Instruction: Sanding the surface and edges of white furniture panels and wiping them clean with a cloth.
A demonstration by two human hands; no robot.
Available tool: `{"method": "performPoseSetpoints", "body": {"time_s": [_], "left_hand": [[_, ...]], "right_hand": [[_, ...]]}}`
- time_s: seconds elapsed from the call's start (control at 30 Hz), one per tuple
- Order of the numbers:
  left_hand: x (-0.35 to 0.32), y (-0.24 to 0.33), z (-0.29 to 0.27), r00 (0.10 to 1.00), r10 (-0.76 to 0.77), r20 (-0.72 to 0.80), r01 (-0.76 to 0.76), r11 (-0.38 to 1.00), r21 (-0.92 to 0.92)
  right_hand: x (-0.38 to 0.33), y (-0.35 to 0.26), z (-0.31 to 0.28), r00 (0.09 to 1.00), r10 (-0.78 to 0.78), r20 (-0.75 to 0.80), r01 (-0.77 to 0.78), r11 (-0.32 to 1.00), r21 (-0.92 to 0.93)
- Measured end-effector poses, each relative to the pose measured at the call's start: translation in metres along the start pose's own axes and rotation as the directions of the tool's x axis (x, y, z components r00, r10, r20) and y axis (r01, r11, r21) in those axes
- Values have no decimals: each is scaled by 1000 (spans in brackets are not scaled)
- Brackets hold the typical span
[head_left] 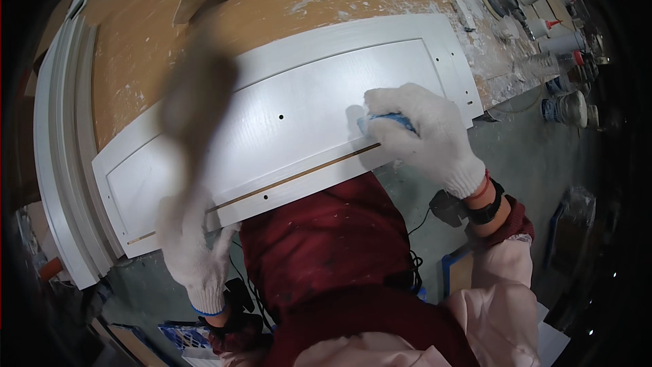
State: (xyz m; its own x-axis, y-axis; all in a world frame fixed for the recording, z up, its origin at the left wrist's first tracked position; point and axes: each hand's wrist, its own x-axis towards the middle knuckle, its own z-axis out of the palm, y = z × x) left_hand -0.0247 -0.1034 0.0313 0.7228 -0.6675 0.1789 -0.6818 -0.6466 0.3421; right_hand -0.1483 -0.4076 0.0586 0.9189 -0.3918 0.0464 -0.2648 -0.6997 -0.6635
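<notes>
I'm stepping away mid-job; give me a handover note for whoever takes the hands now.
Right hand: gloved, pressing a small blue pad onto the white door panel, near its right end by the near groove.
Left hand: gloved, at the panel's near left edge; a blurred object rises above it, too smeared to identify.
Panel lies flat on the dusty brown bench.
Done: cannot tell how much of the panel is worked.
Left: likely the rest of the surface; check by touch.

Dusty wood workbench (136, 34); grey floor (536, 156)
</notes>
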Motion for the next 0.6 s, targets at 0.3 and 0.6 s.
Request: {"method": "performPoseSetpoints", "body": {"time_s": [0.3, 0.6], "left_hand": [[-13, -15, 2, 985, 78, -156, -58, 990, 127], [-11, -26, 3, 980, 67, -187, -86, 992, -97]], "right_hand": [[-11, 12, -16, 970, 194, -148, -200, 979, -25], [14, -38, 49, 951, -310, 18, 309, 950, 37]]}}
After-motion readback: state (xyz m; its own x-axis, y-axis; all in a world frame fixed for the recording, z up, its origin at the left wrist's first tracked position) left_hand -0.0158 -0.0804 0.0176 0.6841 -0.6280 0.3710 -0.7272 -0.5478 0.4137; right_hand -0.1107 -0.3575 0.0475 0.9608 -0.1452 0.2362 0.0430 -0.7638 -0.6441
